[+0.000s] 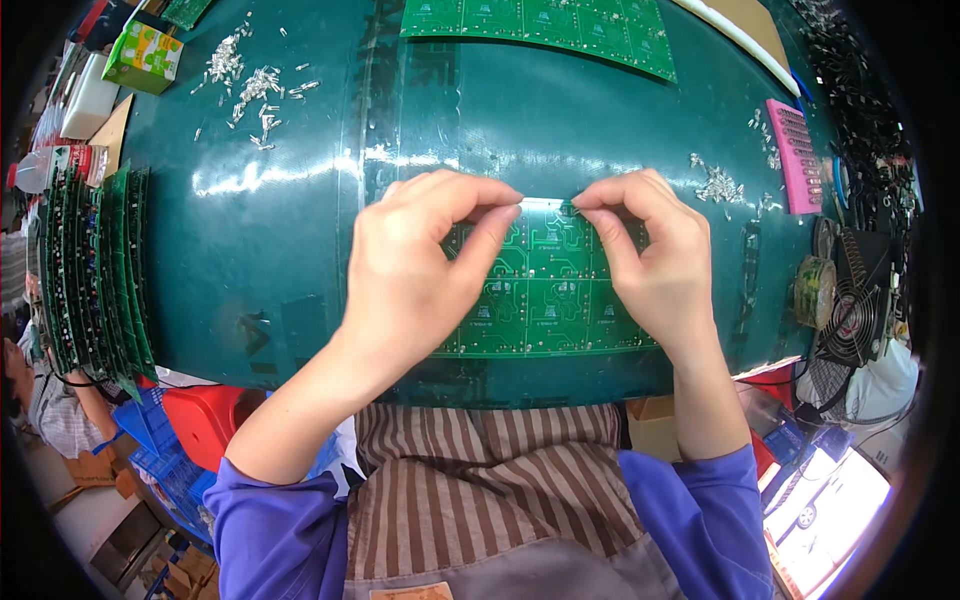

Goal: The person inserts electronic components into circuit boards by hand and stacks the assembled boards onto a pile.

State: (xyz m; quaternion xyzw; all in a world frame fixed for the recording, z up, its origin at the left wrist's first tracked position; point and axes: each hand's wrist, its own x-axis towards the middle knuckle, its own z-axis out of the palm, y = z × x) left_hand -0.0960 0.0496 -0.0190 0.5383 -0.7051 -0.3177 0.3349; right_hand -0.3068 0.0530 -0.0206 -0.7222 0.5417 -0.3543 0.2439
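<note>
A green circuit board panel (557,300) lies flat on the table in front of me, divided into several repeated sections with small solder points. Over its far edge, my left hand (420,240) is closed in a pinch of thumb and forefinger. My right hand (655,240) pinches the same way a little to the right, at that edge too. Between the fingertips shows a bright white strip (545,204); I cannot tell whether it is glare or a part. Whatever either pinch holds is too small or hidden to make out. Both hands cover parts of the board.
Another green panel (560,30) lies at the far side. Small silvery parts (258,85) are scattered far left, with a second pile (718,184) at right beside a pink block (794,155). Upright boards (100,270) line the left edge; a black fan (850,325) stands right.
</note>
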